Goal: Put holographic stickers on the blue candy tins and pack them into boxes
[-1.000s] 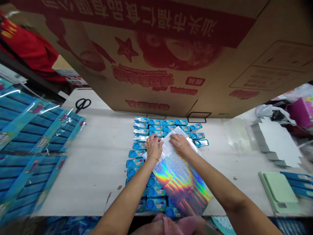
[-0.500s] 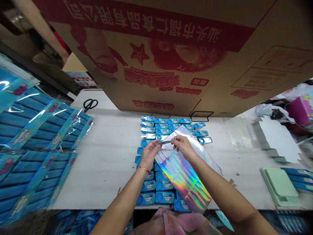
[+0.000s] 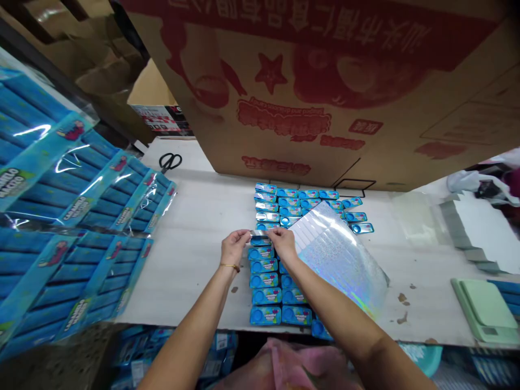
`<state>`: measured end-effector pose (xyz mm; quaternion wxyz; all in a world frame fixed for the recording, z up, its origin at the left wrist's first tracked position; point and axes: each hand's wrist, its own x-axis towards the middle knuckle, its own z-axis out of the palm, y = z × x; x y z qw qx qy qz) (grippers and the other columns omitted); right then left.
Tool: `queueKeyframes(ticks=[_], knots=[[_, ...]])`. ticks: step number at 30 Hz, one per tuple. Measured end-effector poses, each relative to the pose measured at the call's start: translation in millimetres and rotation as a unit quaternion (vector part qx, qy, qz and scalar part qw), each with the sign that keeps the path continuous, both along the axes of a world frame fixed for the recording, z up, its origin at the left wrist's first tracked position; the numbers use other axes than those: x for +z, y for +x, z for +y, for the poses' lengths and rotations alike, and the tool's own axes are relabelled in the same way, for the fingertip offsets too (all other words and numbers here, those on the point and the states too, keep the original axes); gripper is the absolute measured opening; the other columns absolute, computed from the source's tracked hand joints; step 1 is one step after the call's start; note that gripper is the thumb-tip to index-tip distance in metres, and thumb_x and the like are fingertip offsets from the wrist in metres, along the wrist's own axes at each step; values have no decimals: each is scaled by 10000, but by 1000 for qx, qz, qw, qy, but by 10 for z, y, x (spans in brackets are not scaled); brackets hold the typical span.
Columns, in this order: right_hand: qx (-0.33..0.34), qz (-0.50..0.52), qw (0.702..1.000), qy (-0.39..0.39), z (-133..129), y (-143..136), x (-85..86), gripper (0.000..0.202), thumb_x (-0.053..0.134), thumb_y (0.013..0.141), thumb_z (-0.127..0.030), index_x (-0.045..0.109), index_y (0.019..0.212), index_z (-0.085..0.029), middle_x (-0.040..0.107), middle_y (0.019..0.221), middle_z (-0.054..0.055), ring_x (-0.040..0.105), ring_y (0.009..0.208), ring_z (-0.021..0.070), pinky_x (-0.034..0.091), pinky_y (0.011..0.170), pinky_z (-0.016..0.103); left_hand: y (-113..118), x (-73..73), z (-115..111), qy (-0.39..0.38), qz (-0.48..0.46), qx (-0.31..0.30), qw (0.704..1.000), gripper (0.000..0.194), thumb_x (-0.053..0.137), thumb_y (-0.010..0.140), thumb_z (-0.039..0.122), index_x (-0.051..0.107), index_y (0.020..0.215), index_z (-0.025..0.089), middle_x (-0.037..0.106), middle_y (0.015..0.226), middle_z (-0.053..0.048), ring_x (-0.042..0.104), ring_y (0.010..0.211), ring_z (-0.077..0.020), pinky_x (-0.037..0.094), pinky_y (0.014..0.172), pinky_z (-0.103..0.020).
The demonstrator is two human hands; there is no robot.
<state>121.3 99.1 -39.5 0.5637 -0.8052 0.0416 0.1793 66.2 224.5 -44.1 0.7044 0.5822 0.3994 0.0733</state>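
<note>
My left hand (image 3: 234, 249) and my right hand (image 3: 284, 244) pinch opposite ends of a small silvery sticker strip (image 3: 260, 234). The strip is stretched level between them, just over a tin in the left column of small blue tins (image 3: 265, 296); whether it touches the tin I cannot tell. These tins lie in rows on the white table, with "Caramelo" lettering on several. Right of my right hand, a shiny holographic sticker sheet (image 3: 339, 260) lies slantwise across part of the tins, with bare backing strips at its upper left edge.
A large cardboard box (image 3: 284, 130) rises behind the tins. Stacked blue packs in clear plastic (image 3: 81, 206) crowd the left side. Black-handled scissors (image 3: 170, 161) lie at the back left. On the right are a pale green scale (image 3: 485, 311) and a stack of white card (image 3: 483, 227).
Both hands have moved left, off the sticker sheet and over the left column of tins, carrying the strip between them. The camera view has shifted, too.
</note>
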Motion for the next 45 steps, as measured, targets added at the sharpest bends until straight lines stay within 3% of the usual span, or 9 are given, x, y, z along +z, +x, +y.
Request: queueKeyframes(ticks=[10,19,22,25,28,31,36,40,45], knots=[[81,-98,958,-256,85,177,21,174,518,737,-300,649,674,-203,641,659,32,560,626,163,354,565,245,250,-249,26,30,36,-6,999,239,662,528,306,626,690,133,618,574,-9,559,575,-121,433,581,-247],[292,-221,830,-421,-63,139,122,314,323,862,-214,488,1125,-259,570,997,63,548,814,174,381,638,268,294,-485,64,162,67,-77,982,291,569,620,260,656,875,151,673,778,-45,606,743,-167,464,695,-273],[369,-259,775,-443,-103,98,128,403,352,824,-155,426,1216,-212,553,1007,104,531,838,206,390,679,316,261,-467,127,225,69,-156,959,263,462,650,153,680,795,182,677,835,-34,601,844,-169,453,778,-269],[380,-272,773,-429,-191,141,149,420,387,795,-150,446,1209,-190,557,985,102,531,807,206,398,689,324,243,-342,129,280,76,-152,945,298,422,653,116,677,791,180,661,900,-45,576,914,-190,423,850,-304],[345,-295,801,-389,-493,327,206,389,373,812,-162,486,1182,-196,558,975,80,524,821,178,402,728,287,299,-141,-86,374,13,-134,918,286,414,735,208,647,899,179,631,956,-59,546,940,-200,400,870,-338],[262,-321,825,-385,-956,632,250,375,354,827,-140,517,1159,-194,549,1001,76,496,894,169,384,781,264,471,34,-562,446,-65,-234,862,267,460,769,314,622,944,196,610,974,-55,514,947,-202,380,862,-347],[309,-360,770,-426,-1448,1087,140,323,403,843,-196,542,1131,-246,548,1042,72,467,892,203,366,741,310,865,61,-1337,500,8,-300,812,274,561,717,361,599,948,219,534,1067,-75,444,999,-261,360,801,-391],[376,-394,722,-427,-1567,1168,-17,310,402,856,-217,525,1140,-231,548,1079,82,454,885,216,353,698,323,980,-62,-1506,513,40,-256,818,149,570,717,305,598,830,212,506,1095,-70,428,1018,-245,336,804,-373],[372,-417,735,-383,-1723,1134,-43,252,404,861,-212,582,1038,-194,556,1084,73,456,900,198,350,736,313,969,-120,-1509,520,38,-237,820,208,568,719,334,590,897,229,513,1079,-57,429,1004,-233,318,802,-364]])
